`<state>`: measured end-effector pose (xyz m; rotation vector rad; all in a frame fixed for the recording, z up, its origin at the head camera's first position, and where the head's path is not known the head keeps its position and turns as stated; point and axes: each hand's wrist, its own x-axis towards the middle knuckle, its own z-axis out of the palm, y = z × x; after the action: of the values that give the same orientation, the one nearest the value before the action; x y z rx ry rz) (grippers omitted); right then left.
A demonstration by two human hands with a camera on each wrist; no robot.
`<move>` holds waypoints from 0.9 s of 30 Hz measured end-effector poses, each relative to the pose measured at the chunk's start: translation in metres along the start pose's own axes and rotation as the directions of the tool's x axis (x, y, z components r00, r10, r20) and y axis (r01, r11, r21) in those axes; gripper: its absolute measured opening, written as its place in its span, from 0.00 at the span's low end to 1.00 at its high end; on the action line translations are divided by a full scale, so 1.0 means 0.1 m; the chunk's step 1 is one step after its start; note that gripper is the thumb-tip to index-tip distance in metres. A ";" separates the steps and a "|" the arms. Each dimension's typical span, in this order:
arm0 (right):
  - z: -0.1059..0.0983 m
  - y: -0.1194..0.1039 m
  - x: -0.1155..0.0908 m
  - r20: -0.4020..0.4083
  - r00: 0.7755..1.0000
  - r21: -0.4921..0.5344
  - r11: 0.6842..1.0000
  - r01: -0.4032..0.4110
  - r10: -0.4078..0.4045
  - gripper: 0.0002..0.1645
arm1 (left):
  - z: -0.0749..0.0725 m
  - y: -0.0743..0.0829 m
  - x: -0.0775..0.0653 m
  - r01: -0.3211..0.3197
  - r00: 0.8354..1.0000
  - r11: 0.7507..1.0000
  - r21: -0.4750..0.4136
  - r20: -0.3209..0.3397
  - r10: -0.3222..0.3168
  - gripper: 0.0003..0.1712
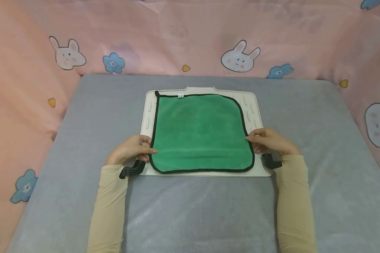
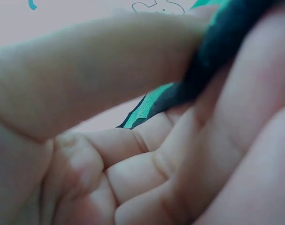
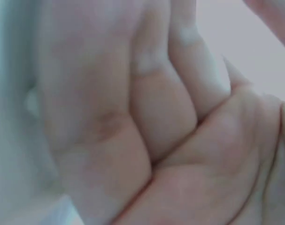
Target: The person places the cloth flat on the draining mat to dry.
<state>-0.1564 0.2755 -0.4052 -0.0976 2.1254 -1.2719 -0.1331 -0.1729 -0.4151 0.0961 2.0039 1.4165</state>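
Observation:
A green cloth with a black border lies spread over a cream board. My left hand pinches the cloth's left edge near its lower corner, thumb on top and fingers beneath. In the left wrist view the black border runs between the thumb and fingers of the left hand. On the opposite side, my right hand pinches the right edge between thumb and fingers. The right wrist view is filled by the palm and bent fingers of the right hand; no cloth is discernible there.
Grey fabric covers the table under the board. Behind and beside it hangs a pink curtain printed with rabbits and flowers. A small white tag sits on the cloth's far edge, and a black loop at its far left corner.

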 end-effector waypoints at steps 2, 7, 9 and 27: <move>-0.03 -0.04 0.09 -0.029 1.000 -0.007 1.000 -0.007 0.007 0.20 | -0.01 -0.01 0.00 0.003 1.000 1.000 -0.002 -0.002 -0.003 0.16; -0.10 -0.20 0.38 -0.126 0.992 -0.017 1.000 0.021 -0.023 0.21 | -0.02 -0.02 0.00 0.002 1.000 1.000 0.001 -0.008 -0.002 0.16; -0.11 -0.25 0.49 -0.214 0.977 0.005 1.000 0.023 -0.022 0.23 | -0.02 -0.03 0.00 -0.002 1.000 1.000 0.002 -0.007 0.002 0.17; -0.19 -0.40 0.86 -0.562 0.826 -0.076 0.997 0.001 -0.044 0.18 | 0.02 -0.02 0.03 -0.003 1.000 1.000 -0.021 -0.005 0.003 0.16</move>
<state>-0.2444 0.2366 -0.4092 0.2603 2.6784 -1.3541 -0.1337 -0.1704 -0.4192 0.0863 1.9927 1.4404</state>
